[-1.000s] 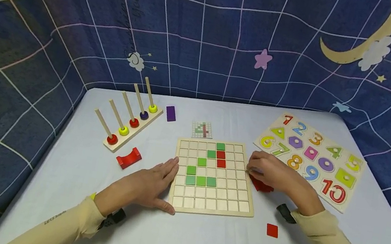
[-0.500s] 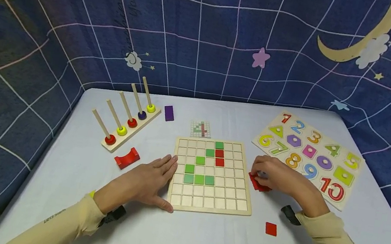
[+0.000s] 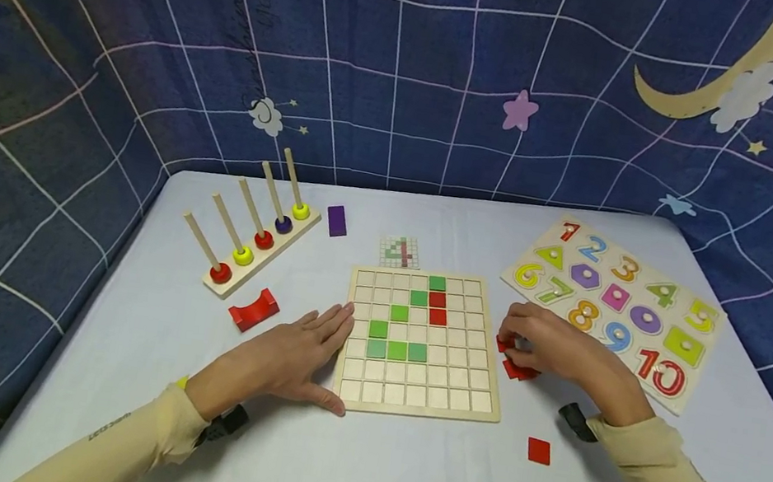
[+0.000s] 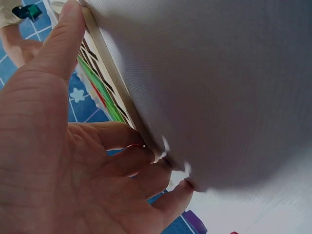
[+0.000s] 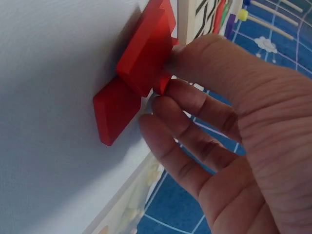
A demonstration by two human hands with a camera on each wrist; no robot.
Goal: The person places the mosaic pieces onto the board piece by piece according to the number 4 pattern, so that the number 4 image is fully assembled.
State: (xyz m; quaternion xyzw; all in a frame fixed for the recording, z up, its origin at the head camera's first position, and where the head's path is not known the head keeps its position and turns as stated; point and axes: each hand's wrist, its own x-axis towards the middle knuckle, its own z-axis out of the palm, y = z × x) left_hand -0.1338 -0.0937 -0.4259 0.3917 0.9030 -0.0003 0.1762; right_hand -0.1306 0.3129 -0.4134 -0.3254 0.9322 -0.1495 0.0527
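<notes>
A wooden grid board [image 3: 381, 396] holds several green tiles [image 3: 396, 350] and two red tiles [image 3: 437, 309]. At its left edge my left hand [image 3: 294, 360] rests with fingers extended, the thumb by the lower left corner; in the left wrist view the fingertips meet the frame's side. To the right of the board, my right hand [image 3: 543, 344] is over a small heap of red square tiles [image 3: 520, 372]. The right wrist view has a tilted red tile [image 5: 146, 51] between thumb and index finger, with another red tile [image 5: 117, 109] lying below it.
A lone red tile [image 3: 538, 451] lies nearer me. A small pattern card [image 3: 400, 252] is behind the board. At left stand a peg rack [image 3: 261, 251] with coloured rings, a red arched block [image 3: 254, 309] and a purple block [image 3: 337, 221]. A number puzzle [image 3: 616, 309] lies at right.
My right hand has shifted slightly right, away from the board's edge, and its fingers have spread the red tiles a little. The left hand has stayed at the board.
</notes>
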